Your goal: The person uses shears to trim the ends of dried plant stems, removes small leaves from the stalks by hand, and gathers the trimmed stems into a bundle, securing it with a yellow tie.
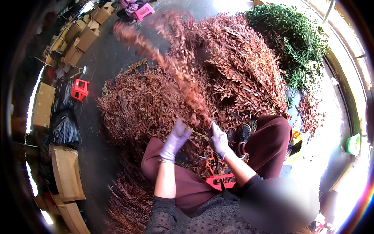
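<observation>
My right hand point(219, 138), in a pale lavender glove, grips the lower end of a leafy reddish-brown branch bunch point(187, 90). The bunch reaches away to the upper left, its far end smeared by motion. Close by on the left is my left hand point(176, 138), gloved alike and blurred. Its fingers look curled, but I cannot tell whether they hold anything. A pale greenish stem point(200, 135) shows between the two hands. Beneath them spreads a broad heap of reddish-brown foliage point(146, 102), and a denser sheaf of leafy branches point(248, 67) lies beyond to the right.
Green foliage point(292, 44) is piled at the upper right. Cardboard boxes point(67, 172) line the left side, near a black plastic bag point(65, 128) and a red stool point(79, 89). A person point(128, 8) is beside a pink stool point(144, 11) at the top. Orange-handled tool point(209, 166) lies between my legs.
</observation>
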Demonstrator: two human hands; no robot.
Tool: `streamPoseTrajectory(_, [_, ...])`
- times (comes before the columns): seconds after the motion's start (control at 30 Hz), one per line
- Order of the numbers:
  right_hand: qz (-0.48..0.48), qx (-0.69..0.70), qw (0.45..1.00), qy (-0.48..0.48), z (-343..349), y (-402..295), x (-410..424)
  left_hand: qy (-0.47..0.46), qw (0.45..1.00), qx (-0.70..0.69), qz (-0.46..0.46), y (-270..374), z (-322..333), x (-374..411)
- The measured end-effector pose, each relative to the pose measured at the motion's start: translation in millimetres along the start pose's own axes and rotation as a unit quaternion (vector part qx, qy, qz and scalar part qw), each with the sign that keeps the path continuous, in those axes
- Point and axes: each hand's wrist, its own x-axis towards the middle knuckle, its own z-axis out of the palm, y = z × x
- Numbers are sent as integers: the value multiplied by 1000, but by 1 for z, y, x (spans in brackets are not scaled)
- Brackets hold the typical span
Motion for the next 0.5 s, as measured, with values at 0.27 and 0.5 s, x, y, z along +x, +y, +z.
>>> streamPoseTrajectory(0.27, [0,-93,976,-195,9,-29,-92,185,972,-79,-121,-89,43,-38])
streamPoseTrajectory(0.5, [43,-226,933,-277,-24,13,-126,124,968,-207,-66,-42,20,-62])
